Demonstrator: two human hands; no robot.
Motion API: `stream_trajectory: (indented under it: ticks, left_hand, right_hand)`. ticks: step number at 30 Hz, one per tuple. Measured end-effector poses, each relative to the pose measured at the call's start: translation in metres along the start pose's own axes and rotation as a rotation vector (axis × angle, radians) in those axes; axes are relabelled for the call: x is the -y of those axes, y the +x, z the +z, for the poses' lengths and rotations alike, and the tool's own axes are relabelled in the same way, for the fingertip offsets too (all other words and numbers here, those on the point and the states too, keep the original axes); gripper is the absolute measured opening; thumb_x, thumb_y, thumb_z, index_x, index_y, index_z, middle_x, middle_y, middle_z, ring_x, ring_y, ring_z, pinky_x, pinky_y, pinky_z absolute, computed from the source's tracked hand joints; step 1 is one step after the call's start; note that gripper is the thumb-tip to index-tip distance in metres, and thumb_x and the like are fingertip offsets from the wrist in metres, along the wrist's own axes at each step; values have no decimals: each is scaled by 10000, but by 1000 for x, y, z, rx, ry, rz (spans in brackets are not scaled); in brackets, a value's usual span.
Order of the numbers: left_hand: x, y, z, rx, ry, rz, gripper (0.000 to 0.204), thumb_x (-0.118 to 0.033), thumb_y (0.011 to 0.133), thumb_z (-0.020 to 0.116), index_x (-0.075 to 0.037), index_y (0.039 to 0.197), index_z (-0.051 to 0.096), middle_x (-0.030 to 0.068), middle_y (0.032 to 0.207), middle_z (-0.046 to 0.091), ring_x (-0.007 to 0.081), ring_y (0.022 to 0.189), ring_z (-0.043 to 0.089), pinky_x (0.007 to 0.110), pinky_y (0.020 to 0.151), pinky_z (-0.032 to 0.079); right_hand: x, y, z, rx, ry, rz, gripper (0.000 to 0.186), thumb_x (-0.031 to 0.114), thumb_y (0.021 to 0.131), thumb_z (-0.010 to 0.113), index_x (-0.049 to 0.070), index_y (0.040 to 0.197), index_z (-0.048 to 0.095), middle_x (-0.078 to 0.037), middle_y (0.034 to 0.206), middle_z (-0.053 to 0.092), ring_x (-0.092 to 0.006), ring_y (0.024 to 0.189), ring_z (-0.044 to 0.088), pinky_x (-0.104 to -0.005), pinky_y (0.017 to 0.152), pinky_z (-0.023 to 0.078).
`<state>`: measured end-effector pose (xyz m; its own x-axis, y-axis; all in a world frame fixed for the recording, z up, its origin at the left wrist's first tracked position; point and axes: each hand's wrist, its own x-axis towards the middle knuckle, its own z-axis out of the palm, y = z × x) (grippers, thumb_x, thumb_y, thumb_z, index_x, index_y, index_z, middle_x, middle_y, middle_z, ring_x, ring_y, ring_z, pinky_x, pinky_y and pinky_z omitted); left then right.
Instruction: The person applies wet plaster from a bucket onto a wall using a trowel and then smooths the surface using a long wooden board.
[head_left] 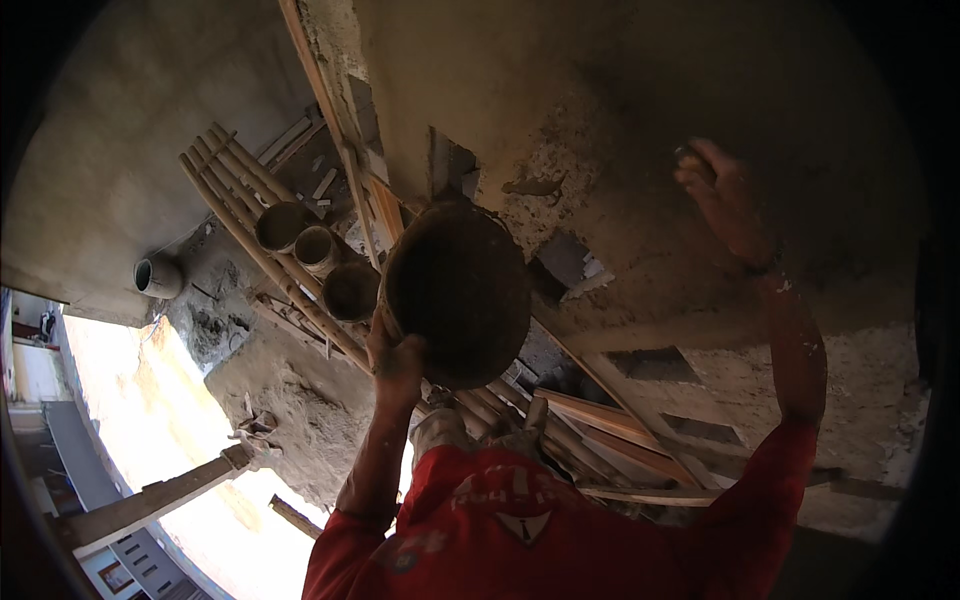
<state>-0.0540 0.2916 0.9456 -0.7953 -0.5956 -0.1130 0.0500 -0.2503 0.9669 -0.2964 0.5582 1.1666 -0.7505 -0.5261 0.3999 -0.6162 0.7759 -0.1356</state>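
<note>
My left hand [397, 362] is closed on the near left rim of a wide, dark, round bucket [460, 295], tilted so that its mouth shows. Its inside is too dark to tell what lies in it. Up to the right, my right hand [728, 200] is raised against the brown plastered wall [640, 60]. Its fingers are wrapped round a tool with a rounded brown handle [690, 158]; the rest of that tool is lost in shadow. Between the bucket and this hand, the wall has a rough, crumbly patch [560, 150].
Bamboo poles [255, 255] form a platform below me, with several pails [350, 291] on it. Another pail [158, 277] stands on the ground farther left. Wooden planks [600, 420] and a long upright board [325, 90] are close by. Openings [565, 262] break the wall.
</note>
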Motion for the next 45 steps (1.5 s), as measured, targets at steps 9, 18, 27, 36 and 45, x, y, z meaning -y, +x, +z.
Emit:
stream_trajectory:
  ticks: [9,18,27,36,45]
  left_hand:
    - [-8,10,19,137,41,52,672,45,699,474,8,1370,441,111,1205,598,188,1108,573,304,948,453]
    - [-19,17,50,207,428,125,642,-36,709,601,-38,1337,471,228,1168,567,373,1037,599,426,919,471]
    - [-32,17,71,222,487,149,612,-28,729,603,-31,1329,482,229,1192,580,363,1084,606,397,909,487]
    - [-38,20,62,181,82,144,573,78,702,486,38,1273,518,78,1053,657,152,923,618,272,819,503]
    - [-46,19,52,139,29,87,593,96,700,482,31,1289,513,67,1034,647,117,884,591,246,781,487]
  right_hand:
    - [18,-43,-19,538,7,0,460,275,843,672,70,1240,563,-113,1158,650,-316,1033,631,-421,921,477]
    - [51,-92,85,569,-404,-333,322,135,844,575,31,1148,593,-194,897,618,-355,864,639,-416,751,546]
    - [24,-135,149,701,246,-229,380,253,820,645,71,1150,593,-146,904,674,-333,839,662,-433,763,533]
    - [25,-109,93,520,196,-150,401,254,822,666,60,1163,584,-189,854,680,-364,794,674,-450,732,544]
    - [27,-84,59,498,151,-203,439,249,811,670,40,1190,594,-221,925,675,-363,867,663,-443,782,528]
